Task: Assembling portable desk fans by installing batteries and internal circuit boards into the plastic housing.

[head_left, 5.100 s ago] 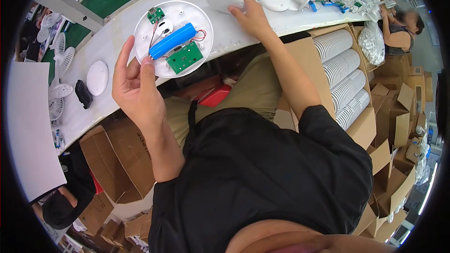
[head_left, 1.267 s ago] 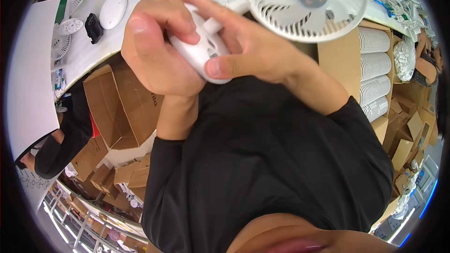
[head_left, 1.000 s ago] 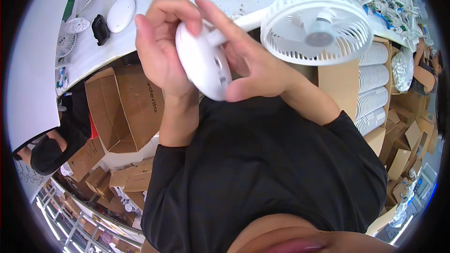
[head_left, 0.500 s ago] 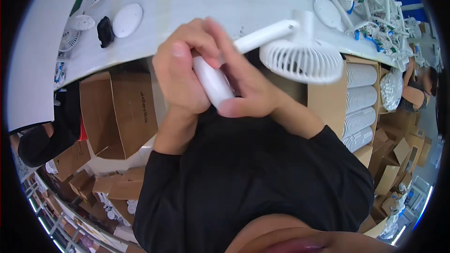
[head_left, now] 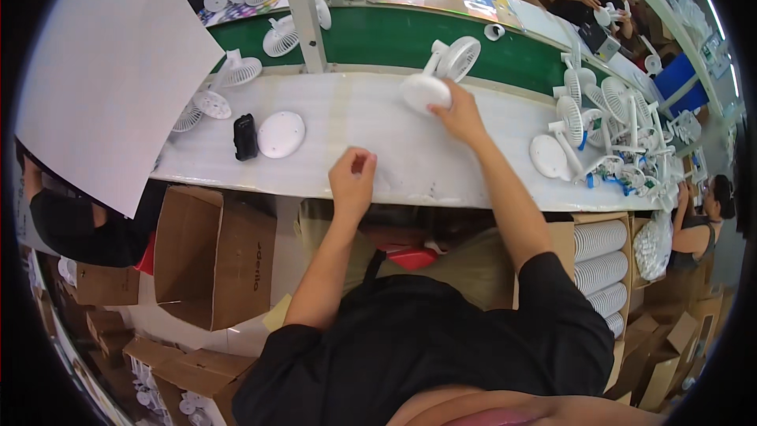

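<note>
A white desk fan (head_left: 421,95) is tilted over the far part of the table, its round base facing me and its caged head behind. My right hand (head_left: 464,117) grips it at the edge of the base, thumb on the face of the disc. My left hand (head_left: 352,183) hovers by the table's near edge, fingers curled in a loose ring, and nothing shows in them. Left of it, a round white base plate (head_left: 281,135) lies flat beside a small black part (head_left: 245,137).
White fans and parts (head_left: 611,122) crowd the table's right end. Other fans (head_left: 239,69) stand at the left, near a hanging white sheet (head_left: 110,71). A metal post (head_left: 306,16) rises at the back. Below are an open carton (head_left: 236,260) and a box of white grilles (head_left: 601,268). Co-workers sit around.
The fan has gone from both hands near my chest to my right hand alone, farther over the table. My left hand has let go and dropped apart. The view has tilted up.
</note>
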`<state>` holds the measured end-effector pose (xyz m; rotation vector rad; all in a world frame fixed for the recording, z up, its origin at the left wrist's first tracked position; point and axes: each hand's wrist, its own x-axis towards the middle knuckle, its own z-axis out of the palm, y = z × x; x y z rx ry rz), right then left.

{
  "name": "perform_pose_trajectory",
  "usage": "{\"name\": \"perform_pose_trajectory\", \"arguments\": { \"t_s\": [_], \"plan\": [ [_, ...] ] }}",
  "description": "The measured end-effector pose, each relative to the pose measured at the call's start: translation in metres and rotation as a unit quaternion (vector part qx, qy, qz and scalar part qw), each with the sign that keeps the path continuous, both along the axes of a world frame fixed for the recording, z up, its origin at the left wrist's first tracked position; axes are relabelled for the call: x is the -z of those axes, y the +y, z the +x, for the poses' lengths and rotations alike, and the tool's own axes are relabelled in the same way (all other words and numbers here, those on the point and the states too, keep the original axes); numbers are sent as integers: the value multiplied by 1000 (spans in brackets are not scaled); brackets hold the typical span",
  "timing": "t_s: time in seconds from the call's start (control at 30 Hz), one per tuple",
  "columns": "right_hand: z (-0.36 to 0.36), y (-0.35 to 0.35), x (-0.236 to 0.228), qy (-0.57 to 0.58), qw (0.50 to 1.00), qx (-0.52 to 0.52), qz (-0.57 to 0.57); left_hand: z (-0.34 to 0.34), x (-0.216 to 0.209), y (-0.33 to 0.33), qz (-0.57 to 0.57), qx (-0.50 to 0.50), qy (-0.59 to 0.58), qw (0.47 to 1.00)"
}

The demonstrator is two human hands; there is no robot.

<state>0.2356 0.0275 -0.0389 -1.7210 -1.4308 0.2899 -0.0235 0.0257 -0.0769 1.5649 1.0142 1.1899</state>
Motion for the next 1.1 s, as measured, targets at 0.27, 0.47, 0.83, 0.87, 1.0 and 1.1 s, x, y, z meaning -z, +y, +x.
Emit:
{"name": "perform_pose_trajectory", "arguments": {
  "t_s": [0.27, 0.47, 0.83, 0.87, 1.0, 1.1],
  "plan": [
    [68, 93, 13, -163, 954, 207, 144, -13, 7, 0, 39, 62, 72, 995],
    [-6, 77, 33, 127, 990, 22, 57, -1, -23, 40, -151, 114, 17, 982],
    [-22, 69, 42, 27, 993, -111, -2, 123, 8, 377, 98, -230, 253, 935],
    [-26, 70, 39, 23, 993, -118, -13, 117, 10, 399, 111, -277, 297, 907],
    [-20, 71, 37, 20, 993, -109, -38, 119, 12, 419, 159, -299, 364, 868],
    [-25, 68, 37, 24, 993, -107, -52, 104, 8, 400, 189, -286, 392, 854]
  ]
}}
